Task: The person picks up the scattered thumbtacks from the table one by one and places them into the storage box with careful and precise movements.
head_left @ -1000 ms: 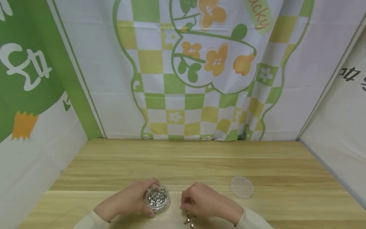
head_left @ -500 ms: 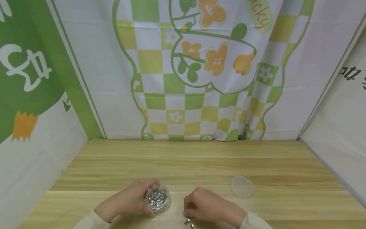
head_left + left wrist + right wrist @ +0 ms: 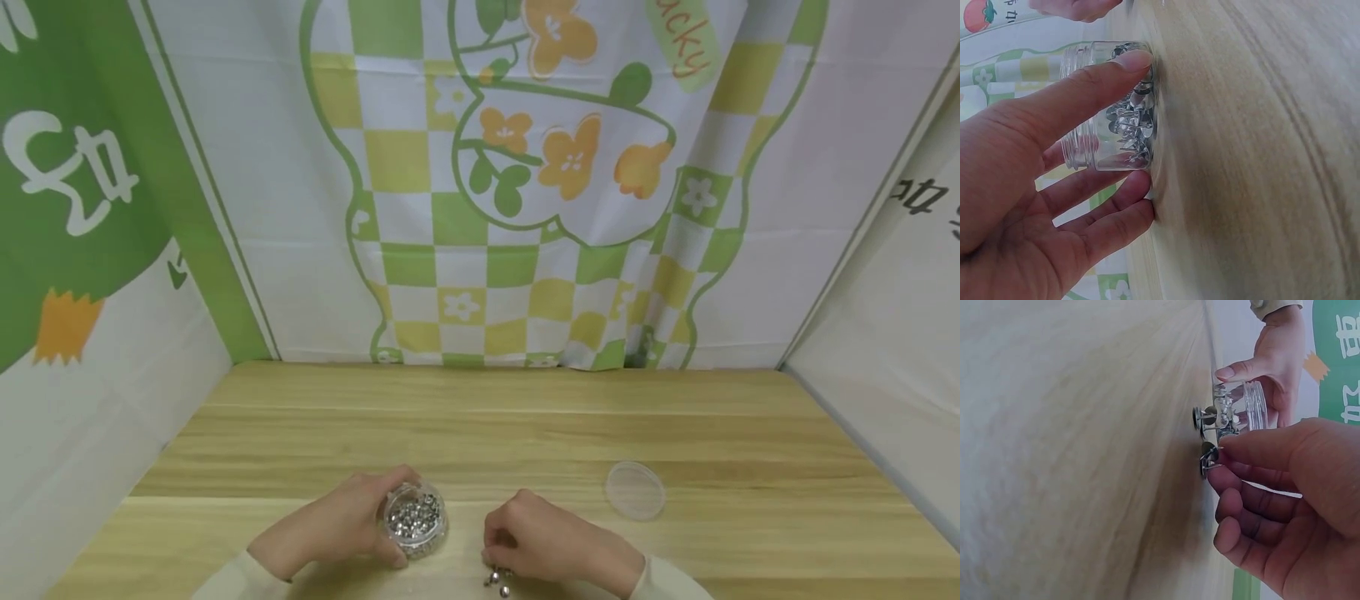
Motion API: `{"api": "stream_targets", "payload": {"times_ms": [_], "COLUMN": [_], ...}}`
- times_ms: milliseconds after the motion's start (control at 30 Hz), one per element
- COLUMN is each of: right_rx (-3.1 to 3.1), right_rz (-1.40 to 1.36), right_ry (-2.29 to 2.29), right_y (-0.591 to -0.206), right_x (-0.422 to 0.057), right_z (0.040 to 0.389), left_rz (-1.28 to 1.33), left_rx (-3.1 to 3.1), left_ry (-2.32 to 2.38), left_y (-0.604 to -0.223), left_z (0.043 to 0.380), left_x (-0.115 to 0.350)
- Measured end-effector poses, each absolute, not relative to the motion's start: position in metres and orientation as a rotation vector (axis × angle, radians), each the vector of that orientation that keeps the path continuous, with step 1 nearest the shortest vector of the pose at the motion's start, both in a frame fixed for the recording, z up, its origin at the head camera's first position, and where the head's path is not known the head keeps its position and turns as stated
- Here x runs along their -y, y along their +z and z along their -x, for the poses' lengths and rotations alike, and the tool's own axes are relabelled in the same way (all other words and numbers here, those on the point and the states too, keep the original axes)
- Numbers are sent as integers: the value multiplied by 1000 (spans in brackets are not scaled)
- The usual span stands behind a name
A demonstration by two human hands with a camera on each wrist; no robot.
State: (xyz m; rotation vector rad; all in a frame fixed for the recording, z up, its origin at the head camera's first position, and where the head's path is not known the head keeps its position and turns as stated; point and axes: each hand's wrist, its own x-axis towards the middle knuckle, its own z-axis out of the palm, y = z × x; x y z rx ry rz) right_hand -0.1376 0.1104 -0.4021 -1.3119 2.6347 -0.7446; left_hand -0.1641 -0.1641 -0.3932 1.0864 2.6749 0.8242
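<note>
My left hand (image 3: 348, 517) holds a clear round jar (image 3: 1102, 153) by its sides, thumb along one side and fingers on the other. The jar stands open on the table, partly filled with silver thumbtacks (image 3: 1129, 122). To its right, my right hand (image 3: 536, 537) is low over a small group of loose thumbtacks (image 3: 495, 577) near the table's front. In the right wrist view, the thumb and index finger pinch at one thumbtack (image 3: 1209, 451), while the other fingers curl loosely. Further loose thumbtacks (image 3: 1197, 419) stand heads down on the wood beside the fingertips.
A clear round lid (image 3: 635, 491) lies flat on the wooden table (image 3: 480, 425), beyond and right of my right hand. A patterned curtain (image 3: 525, 275) hangs along the table's back edge, with white and green cloth walls at the sides.
My right hand has come down and slightly right to the loose thumbtacks, then stayed nearly still over the last half second. The left hand and jar keep their place.
</note>
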Motion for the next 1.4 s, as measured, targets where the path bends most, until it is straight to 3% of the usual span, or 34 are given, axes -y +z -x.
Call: {"api": "stream_targets", "payload": {"times_ms": [567, 1067, 1400], "right_rx": [-2633, -2705, -2673], "right_rz": [1312, 1574, 1558], "right_ry": [-788, -840, -844], "right_y": [-394, -367, -369], "right_x": [-105, -36, -21], "right_z": [140, 158, 164], "left_rz": [-1112, -1171, -1164], "left_rx": [-2669, -2638, -2617], "left_ry": [828, 825, 874], "left_y": [-392, -391, -393], "left_z": [164, 165, 166], "left_x": [164, 165, 166]}}
